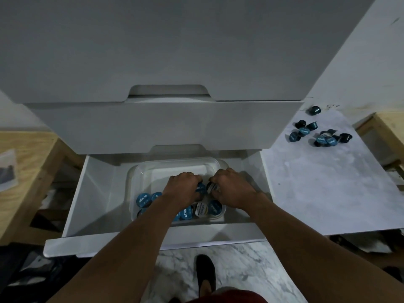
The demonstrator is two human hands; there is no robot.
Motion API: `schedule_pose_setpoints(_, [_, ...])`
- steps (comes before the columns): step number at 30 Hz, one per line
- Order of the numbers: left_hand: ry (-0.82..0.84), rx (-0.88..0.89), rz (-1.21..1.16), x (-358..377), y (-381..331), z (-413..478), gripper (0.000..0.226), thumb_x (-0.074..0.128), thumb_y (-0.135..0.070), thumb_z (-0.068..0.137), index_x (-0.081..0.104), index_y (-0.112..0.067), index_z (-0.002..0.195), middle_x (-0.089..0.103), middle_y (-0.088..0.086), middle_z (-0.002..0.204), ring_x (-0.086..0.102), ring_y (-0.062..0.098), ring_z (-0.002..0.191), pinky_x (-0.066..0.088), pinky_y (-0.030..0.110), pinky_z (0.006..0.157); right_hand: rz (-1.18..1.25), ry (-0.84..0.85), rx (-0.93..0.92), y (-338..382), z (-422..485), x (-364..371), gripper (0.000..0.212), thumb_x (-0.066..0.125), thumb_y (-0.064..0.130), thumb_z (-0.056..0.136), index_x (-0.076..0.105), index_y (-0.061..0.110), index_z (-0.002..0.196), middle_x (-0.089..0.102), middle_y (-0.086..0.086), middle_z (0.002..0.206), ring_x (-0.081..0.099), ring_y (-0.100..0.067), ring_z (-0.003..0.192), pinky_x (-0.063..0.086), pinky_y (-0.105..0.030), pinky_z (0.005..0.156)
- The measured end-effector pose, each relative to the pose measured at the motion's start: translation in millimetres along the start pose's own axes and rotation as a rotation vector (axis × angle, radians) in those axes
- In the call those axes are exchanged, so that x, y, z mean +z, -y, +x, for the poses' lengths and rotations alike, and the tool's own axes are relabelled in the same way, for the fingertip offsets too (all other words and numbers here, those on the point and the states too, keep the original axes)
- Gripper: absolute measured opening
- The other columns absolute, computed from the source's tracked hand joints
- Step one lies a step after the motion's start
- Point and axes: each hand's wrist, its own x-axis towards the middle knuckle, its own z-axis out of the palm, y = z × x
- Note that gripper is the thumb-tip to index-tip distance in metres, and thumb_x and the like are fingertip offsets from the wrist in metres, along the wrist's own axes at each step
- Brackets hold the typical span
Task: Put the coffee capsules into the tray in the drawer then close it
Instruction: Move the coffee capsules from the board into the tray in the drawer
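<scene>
Head view looks down on a white drawer unit (166,125) whose bottom drawer (131,241) is pulled out across the middle of the frame. A clear plastic tray (175,162) sits inside the drawer, right of its centre, with its near half taken up by coffee capsules (144,200) lying with their blue and pale foil lids mostly facing up.

Both hands reach down into the middle of the tray, close together. The left hand (182,184) has its fingers curled downward around a blue-lidded capsule (200,188), whose lid shows just right of its knuckles. The right hand (231,189) is likewise curled, its fingertips pinching a pale-lidded capsule (212,187) that lies just beside the other one. How firmly either capsule is gripped cannot be told, since the fingers hide most of each.

At the right of the frame a marble-patterned worktop (317,193) carries the loose capsules (328,138), scattered in two small clusters at its far end, with a single capsule (313,110) apart from them near the wall.

A wooden bench (26,171) stands at the left edge. At the bottom centre a foot in a black shoe (204,272) rests on the marbled floor (240,270) in front of the drawer.
</scene>
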Motion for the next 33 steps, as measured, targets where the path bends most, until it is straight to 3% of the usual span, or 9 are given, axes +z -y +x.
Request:
schedule_pose_setpoints(4, [0.004,-0.002,0.004,-4.8,1.3,0.7,0.024,0.062,-0.028,0.084,0.064,-0.018,0.104,0.064,0.006,0.099,0.058,0.025,0.092,0.047,0.036,0.08,0.003,0.003,0.0,0.3,-0.1,-2.1,0.026,0.055,0.025,0.088,0.064,0.013,0.109,0.059,-0.01,0.118,0.05,-0.029,0.106,0.046,-0.041,0.089])
schedule_pose_setpoints(9, [0.013,-0.011,0.018,-5.9,1.9,0.0,0.028,0.062,-0.023,0.086,0.063,-0.022,0.114,0.066,0.006,0.106,0.059,0.025,0.096,0.047,0.036,0.083,-0.014,0.001,-0.006,1.1,0.3,-3.0,0.026,0.057,0.024,0.087,0.066,0.014,0.11,0.06,-0.01,0.114,0.052,-0.03,0.105,0.047,-0.041,0.086])
schedule_pose_setpoints(15, [0.072,-0.033,-0.045,-4.5,-0.1,-1.3,0.03,0.063,-0.019,0.084,0.064,-0.019,0.114,0.064,0.009,0.106,0.06,0.026,0.094,0.049,0.034,0.077,0.006,0.018,-0.007,1.1,-1.4,-3.6,0.025,0.059,0.026,0.085,0.067,0.016,0.107,0.062,-0.008,0.108,0.056,-0.027,0.101,0.049,-0.039,0.081])
schedule_pose_setpoints(33, [0.074,-0.066,-0.058,-4.9,-6.5,-6.0,0.031,0.064,-0.02,0.085,0.063,-0.017,0.116,0.065,0.009,0.108,0.06,0.024,0.094,0.046,0.031,0.074,0.042,0.031,-0.036,-4.1,-2.0,-3.6,0.028,0.057,0.025,0.087,0.064,0.015,0.113,0.062,-0.009,0.115,0.059,-0.026,0.101,0.045,-0.033,0.079])
